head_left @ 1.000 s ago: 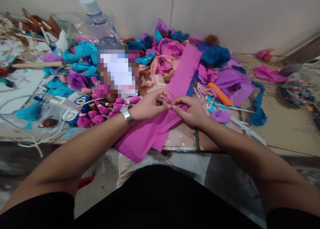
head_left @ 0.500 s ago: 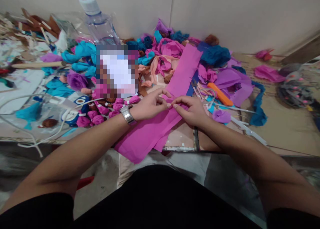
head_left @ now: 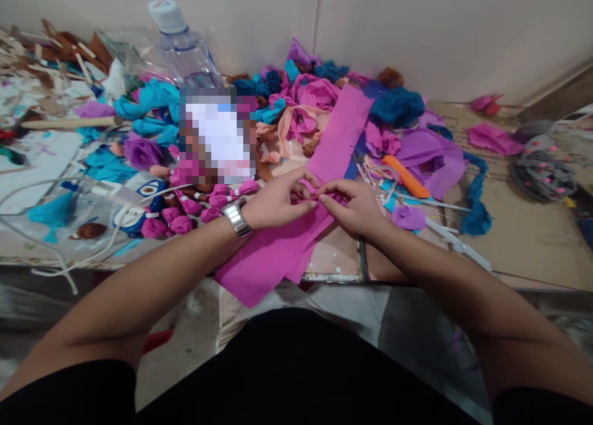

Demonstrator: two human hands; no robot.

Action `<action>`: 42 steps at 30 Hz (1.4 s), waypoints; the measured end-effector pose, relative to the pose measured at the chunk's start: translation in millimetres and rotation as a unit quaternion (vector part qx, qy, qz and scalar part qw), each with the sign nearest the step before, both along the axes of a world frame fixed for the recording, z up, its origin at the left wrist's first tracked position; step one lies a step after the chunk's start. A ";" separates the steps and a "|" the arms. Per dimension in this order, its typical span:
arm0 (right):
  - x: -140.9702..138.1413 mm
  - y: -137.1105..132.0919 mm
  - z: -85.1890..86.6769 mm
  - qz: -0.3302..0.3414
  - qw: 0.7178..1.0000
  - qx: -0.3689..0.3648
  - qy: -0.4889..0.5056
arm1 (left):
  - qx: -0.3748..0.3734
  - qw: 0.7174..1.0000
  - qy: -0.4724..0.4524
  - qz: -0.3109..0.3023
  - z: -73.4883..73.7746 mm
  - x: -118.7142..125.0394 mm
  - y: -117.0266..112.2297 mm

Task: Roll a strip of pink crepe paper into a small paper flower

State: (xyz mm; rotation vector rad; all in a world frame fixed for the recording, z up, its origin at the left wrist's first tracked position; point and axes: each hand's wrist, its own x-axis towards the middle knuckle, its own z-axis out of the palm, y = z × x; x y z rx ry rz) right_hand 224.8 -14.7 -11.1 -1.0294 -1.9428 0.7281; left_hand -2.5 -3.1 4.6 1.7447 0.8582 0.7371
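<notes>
A long strip of bright pink crepe paper (head_left: 340, 125) lies slantwise over the table, its lower end hanging past the front edge. Above its middle, my left hand (head_left: 280, 199) and my right hand (head_left: 353, 206) meet fingertip to fingertip. Both are closed in a pinch on a narrow bit of the pink paper. How the paper is folded between the fingers is mostly hidden. A metal watch (head_left: 237, 217) is on my left wrist.
Tied pink paper buds (head_left: 180, 222) and a white cable (head_left: 111, 239) lie left. Behind stands a clear bottle (head_left: 188, 51). An orange cutter (head_left: 406, 176), white scissors (head_left: 458, 243) and purple paper (head_left: 433, 153) lie right. A hammer handle (head_left: 71, 122) is far left.
My left thumb and fingers have shifted slightly on the pink paper, with the hands still touching. The view has tilted a little; the strip lies much as before.
</notes>
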 end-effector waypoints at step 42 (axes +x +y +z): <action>3.2 1.2 0.3 0.030 0.997 0.058 -0.038 | -0.040 0.999 -0.013 0.029 0.1 -0.1 10.1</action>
